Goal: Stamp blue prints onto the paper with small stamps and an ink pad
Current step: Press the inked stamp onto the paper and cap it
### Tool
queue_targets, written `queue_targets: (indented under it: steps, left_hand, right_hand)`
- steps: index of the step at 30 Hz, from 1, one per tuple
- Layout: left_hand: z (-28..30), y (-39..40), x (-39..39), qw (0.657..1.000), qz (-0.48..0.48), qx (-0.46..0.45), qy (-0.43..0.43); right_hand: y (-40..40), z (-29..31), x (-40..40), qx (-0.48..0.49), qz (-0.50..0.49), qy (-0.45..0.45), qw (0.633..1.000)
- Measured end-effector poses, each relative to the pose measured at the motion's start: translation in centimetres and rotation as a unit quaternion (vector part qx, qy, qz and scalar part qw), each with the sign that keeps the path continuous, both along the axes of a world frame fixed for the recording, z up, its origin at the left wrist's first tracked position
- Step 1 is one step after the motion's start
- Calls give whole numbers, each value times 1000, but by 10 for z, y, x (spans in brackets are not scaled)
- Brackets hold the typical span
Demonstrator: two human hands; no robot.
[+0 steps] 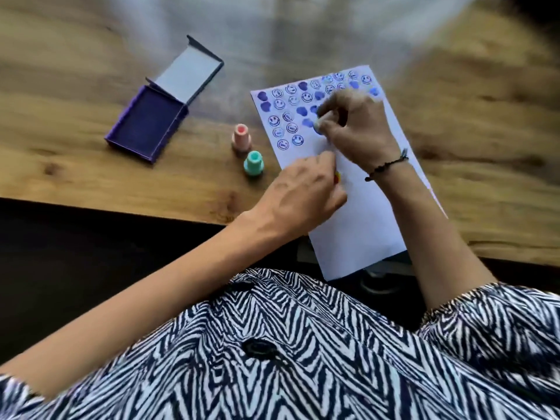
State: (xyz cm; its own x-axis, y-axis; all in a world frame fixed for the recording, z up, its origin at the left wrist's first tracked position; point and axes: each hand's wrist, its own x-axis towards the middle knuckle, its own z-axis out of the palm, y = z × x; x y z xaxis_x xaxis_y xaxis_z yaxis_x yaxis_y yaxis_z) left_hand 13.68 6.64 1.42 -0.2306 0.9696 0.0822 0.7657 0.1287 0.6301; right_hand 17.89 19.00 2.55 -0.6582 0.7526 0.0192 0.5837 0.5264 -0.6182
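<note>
- Fingers (325,116) of the right hand (354,128) are pinching down around a small stamp (317,126), mostly hidden; only a pale bit is showing at the fingertips, pressed to the paper (357,207).
- Left hand (306,189), just below that grip, is resting on the sheet; something small and red-yellow (337,177) is peeking out at its fingers, but whether they are closing on it I cannot tell.
- Paper is looking thin and light, likely to slide, so holding it flat is making sense.
- Blue prints (291,116) are filling the sheet's far end, around the grip.
- Left of the hands, a pink stamp (241,137) and a green stamp (253,163) are standing upright; they look light, rigid and easy to tip, best pinched at the narrow neck.
- Farther left, the ink pad (145,124) is lying open on the table (75,95).
</note>
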Motion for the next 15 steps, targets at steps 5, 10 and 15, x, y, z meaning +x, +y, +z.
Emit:
queue_targets:
  steps: [5,10,15]
  left_hand:
    - [-7,-2,-11,1000,22,1,-19]
    - [-7,-4,-15,998,27,-4,-49]
    - [-8,-5,-19,997,33,4,-70]
  right_hand:
    - [-4,-5,-3,75,43,-52,995]
    - [-8,-5,-6,112,52,-90,988]
    - [-10,-5,-9,123,56,-138,981]
